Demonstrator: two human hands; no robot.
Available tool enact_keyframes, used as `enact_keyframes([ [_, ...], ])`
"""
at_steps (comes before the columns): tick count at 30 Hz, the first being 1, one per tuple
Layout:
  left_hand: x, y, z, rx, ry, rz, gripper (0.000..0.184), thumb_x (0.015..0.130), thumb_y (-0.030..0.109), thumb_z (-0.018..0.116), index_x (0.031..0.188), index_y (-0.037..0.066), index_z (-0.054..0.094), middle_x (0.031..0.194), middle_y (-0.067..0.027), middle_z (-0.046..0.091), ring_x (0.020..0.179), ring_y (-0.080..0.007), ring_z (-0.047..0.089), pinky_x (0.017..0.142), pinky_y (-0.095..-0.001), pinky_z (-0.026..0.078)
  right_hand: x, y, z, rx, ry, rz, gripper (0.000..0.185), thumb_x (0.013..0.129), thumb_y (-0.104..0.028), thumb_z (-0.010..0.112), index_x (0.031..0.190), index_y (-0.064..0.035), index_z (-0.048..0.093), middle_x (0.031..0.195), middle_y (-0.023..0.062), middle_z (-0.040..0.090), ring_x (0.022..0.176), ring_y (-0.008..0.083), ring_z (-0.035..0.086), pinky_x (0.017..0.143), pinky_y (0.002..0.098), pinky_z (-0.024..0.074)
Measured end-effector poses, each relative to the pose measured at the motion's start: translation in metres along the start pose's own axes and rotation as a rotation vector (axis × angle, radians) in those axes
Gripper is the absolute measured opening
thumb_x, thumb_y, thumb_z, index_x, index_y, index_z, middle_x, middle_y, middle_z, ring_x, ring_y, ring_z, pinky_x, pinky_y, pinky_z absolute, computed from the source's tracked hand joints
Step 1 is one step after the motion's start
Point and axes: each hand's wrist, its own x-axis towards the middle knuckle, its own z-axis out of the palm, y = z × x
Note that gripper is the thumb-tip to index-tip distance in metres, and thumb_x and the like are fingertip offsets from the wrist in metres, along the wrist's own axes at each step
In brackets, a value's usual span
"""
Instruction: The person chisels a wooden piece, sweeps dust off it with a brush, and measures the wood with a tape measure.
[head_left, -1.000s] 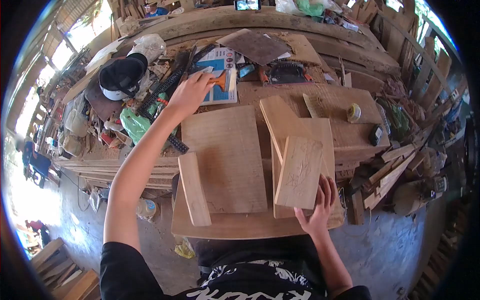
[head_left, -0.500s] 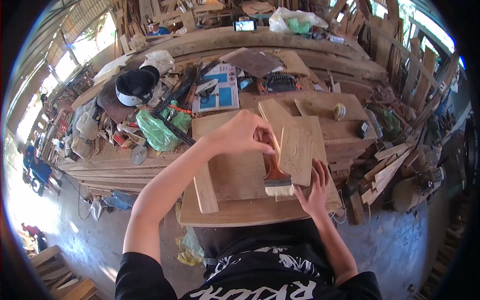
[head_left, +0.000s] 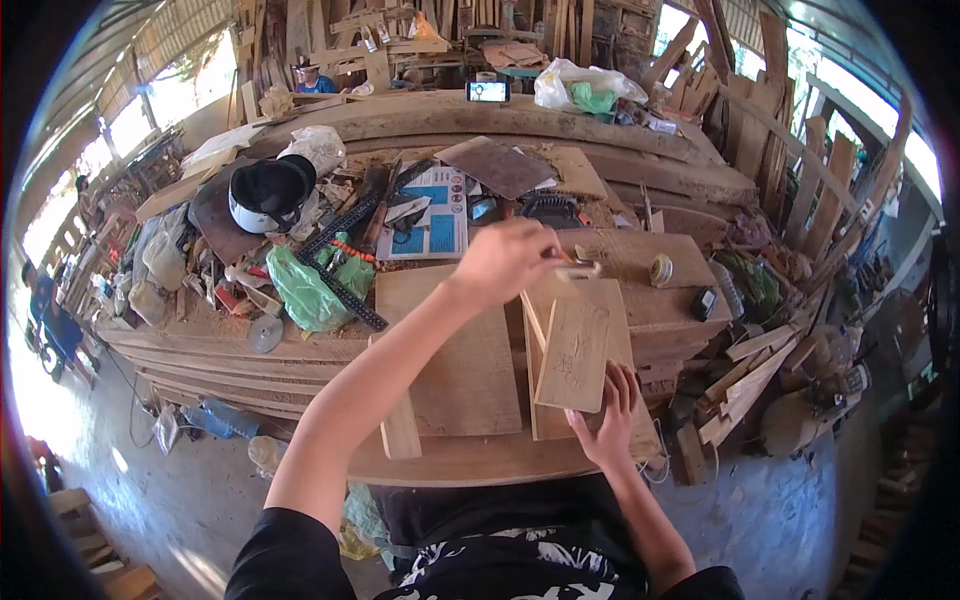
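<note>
My left hand (head_left: 507, 262) is closed on a brush (head_left: 578, 268), which is smeared by motion above the far end of a small wooden block. That block (head_left: 574, 355) has carved or drawn lines on its face and lies tilted over other boards. My right hand (head_left: 608, 418) rests at the block's near right corner, thumb and fingers apart, touching its edge. Under the block is a flat board (head_left: 617, 325). To the left lie a wide board (head_left: 465, 370) and a narrow wooden piece (head_left: 401, 430).
Behind the boards are a printed sheet (head_left: 437, 222), a black metal square (head_left: 345, 290), a green bag (head_left: 303, 290), a cap (head_left: 270, 192) and a tape measure (head_left: 661, 269). A phone (head_left: 487, 91) stands farther back. People are visible at the far left and back.
My left hand has brought the brush from the printed sheet to the block's near edge, then raised it toward the far end. My right hand stays beside the block.
</note>
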Motion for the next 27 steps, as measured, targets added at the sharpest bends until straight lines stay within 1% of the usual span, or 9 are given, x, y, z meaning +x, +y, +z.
enact_keyframes([
  [3,-0.01,0.018,0.011,-0.056,-0.187,0.011,0.02,0.086,0.021,0.078,0.1,0.009,0.07,0.1,-0.0081,0.069,0.089,-0.0279,0.071,0.075,-0.0411,0.06,-0.003,0.004,0.002,-0.02,0.004,-0.006,0.072,0.09,-0.04,0.075,0.144,-0.0013,0.049,0.154,0.023,0.046,0.147,0.0484,0.035,0.121,0.0602,0.0277],
  [4,-0.013,0.026,0.011,-0.066,-0.146,0.097,0.021,0.086,0.022,0.078,0.099,0.01,0.068,0.099,-0.0069,0.067,0.093,-0.0282,0.07,0.079,-0.0429,0.059,-0.002,0.004,0.002,-0.019,-0.003,0.005,0.072,0.09,-0.041,0.075,0.144,-0.0011,0.049,0.154,0.023,0.046,0.147,0.0484,0.035,0.121,0.0601,0.0275],
  [10,-0.053,0.109,-0.029,-0.396,-0.293,0.187,0.022,0.087,0.018,0.078,0.102,0.008,0.066,0.1,-0.0083,0.067,0.094,-0.0288,0.07,0.082,-0.0413,0.058,-0.004,0.003,0.004,-0.013,-0.013,0.01,0.074,0.089,-0.044,0.075,0.144,-0.0006,0.049,0.155,0.0231,0.044,0.148,0.0481,0.034,0.121,0.06,0.0272],
  [14,-0.047,0.122,-0.031,-0.586,-0.406,0.083,0.023,0.088,0.021,0.078,0.103,0.006,0.07,0.093,-0.011,0.069,0.088,-0.0284,0.071,0.078,-0.0397,0.058,0.0,0.002,0.001,0.003,0.007,0.001,0.075,0.089,-0.045,0.074,0.144,-0.0003,0.049,0.155,0.0226,0.045,0.147,0.0479,0.036,0.121,0.0597,0.0277],
  [19,-0.008,0.112,-0.036,-0.716,-0.462,-0.089,0.027,0.088,0.023,0.079,0.102,0.001,0.074,0.085,-0.0157,0.072,0.078,-0.0294,0.072,0.075,-0.0361,0.058,-0.002,0.002,0.002,0.006,0.028,-0.006,0.076,0.087,-0.043,0.076,0.145,-0.0018,0.048,0.155,0.0224,0.045,0.145,0.0485,0.038,0.119,0.0599,0.03],
  [20,-0.004,0.105,-0.032,-0.695,-0.513,-0.133,0.034,0.089,0.027,0.08,0.104,-0.002,0.073,0.088,-0.0183,0.075,0.077,-0.0294,0.072,0.076,-0.0366,0.058,-0.003,-0.001,0.001,0.02,-0.003,0.064,0.077,0.086,-0.04,0.076,0.147,-0.003,0.047,0.155,0.0223,0.045,0.145,0.0487,0.037,0.119,0.0601,0.0298],
  [23,0.005,0.073,0.0,-0.633,-0.447,-0.052,0.04,0.088,0.032,0.081,0.106,-0.004,0.075,0.088,-0.0195,0.075,0.077,-0.0274,0.073,0.075,-0.0372,0.058,-0.006,0.004,0.004,0.037,-0.015,0.038,0.077,0.086,-0.039,0.075,0.148,-0.0029,0.045,0.156,0.0222,0.045,0.145,0.0485,0.037,0.119,0.0606,0.0294],
  [24,0.016,0.066,0.001,-0.619,-0.479,-0.111,0.046,0.088,0.036,0.082,0.107,-0.006,0.076,0.089,-0.0213,0.075,0.077,-0.0273,0.073,0.075,-0.0371,0.058,-0.004,0.004,0.002,-0.004,-0.026,0.018,0.076,0.087,-0.04,0.075,0.147,-0.0029,0.046,0.155,0.0225,0.045,0.145,0.0484,0.037,0.119,0.0609,0.0293],
  [27,0.049,0.035,0.019,-0.606,-0.443,-0.156,0.049,0.086,0.038,0.083,0.107,-0.005,0.076,0.089,-0.0214,0.075,0.076,-0.0275,0.073,0.074,-0.0366,0.057,-0.003,0.005,0.004,-0.018,0.002,-0.006,0.075,0.088,-0.04,0.075,0.147,-0.0029,0.046,0.156,0.0229,0.044,0.146,0.0487,0.036,0.119,0.0611,0.029],
])
